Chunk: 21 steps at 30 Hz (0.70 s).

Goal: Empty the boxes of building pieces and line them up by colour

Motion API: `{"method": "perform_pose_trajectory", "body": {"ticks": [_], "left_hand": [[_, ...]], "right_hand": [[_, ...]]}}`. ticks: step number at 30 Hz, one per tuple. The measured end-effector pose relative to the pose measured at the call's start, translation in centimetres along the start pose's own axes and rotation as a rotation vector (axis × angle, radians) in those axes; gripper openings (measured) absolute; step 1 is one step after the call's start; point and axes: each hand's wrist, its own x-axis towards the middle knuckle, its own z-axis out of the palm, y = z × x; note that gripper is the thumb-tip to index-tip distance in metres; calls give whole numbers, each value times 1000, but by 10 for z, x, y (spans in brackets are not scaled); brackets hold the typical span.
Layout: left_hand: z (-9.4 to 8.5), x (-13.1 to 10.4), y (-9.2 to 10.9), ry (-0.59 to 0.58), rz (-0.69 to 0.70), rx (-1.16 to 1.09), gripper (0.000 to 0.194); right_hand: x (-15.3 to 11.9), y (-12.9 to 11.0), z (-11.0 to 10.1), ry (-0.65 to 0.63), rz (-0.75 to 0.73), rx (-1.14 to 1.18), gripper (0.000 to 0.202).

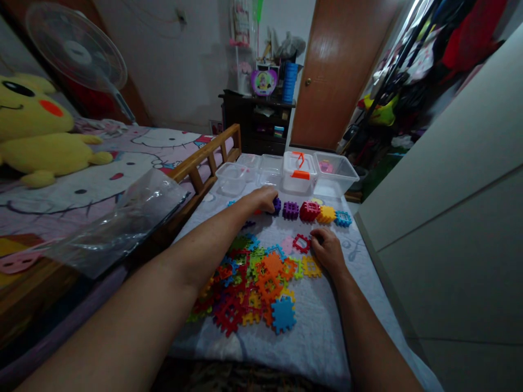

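Observation:
My left hand [266, 199] reaches to the far row of interlocking plastic building pieces. Its fingers are closed on a purple building piece [277, 206], partly covered by them. My right hand [328, 247] rests on the cloth with curled fingers, right beside a red square frame piece [301, 243]; whether it grips anything is hidden. Along the row stand another purple stack [291, 210], a red stack [309, 211], a yellow stack [327, 214] and a blue stack [343, 218]. Nearer me lies a mixed pile of notched pieces, with an orange piece [268, 287] and a blue square [283, 314].
Clear plastic boxes stand behind the row, including a lidded box [300, 188] with orange clips and an open bin [335, 171]. A wooden bed rail [200, 170] borders the left side. A white cabinet [457, 212] stands at right. A plastic bag [126, 223] lies by the rail.

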Motion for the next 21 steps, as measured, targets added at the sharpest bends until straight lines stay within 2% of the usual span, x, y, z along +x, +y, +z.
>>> {"method": "perform_pose_trajectory", "body": {"ticks": [3,6,9,12,16,19,21], "left_hand": [[-1,-5,0,16,12,32,72],[-7,-26,0,92,68,41,81],[-14,-65,-4,165,136,19,67],[-13,-118,-16,171,111,-18,53],[7,-195,-35,126,-21,-97,48],[32,-245,-39,98,-139,-172,72],[50,-270,-35,114,-162,-223,94]], "right_hand": [[1,1,0,8,-5,1,15],[1,1,-1,14,-14,0,15],[1,2,-1,4,-16,3,16],[1,2,-1,-6,-18,0,17],[1,2,-1,-19,-32,-23,18],[1,2,0,-24,-44,-55,19],[0,0,1,-20,-55,-70,21]]}}
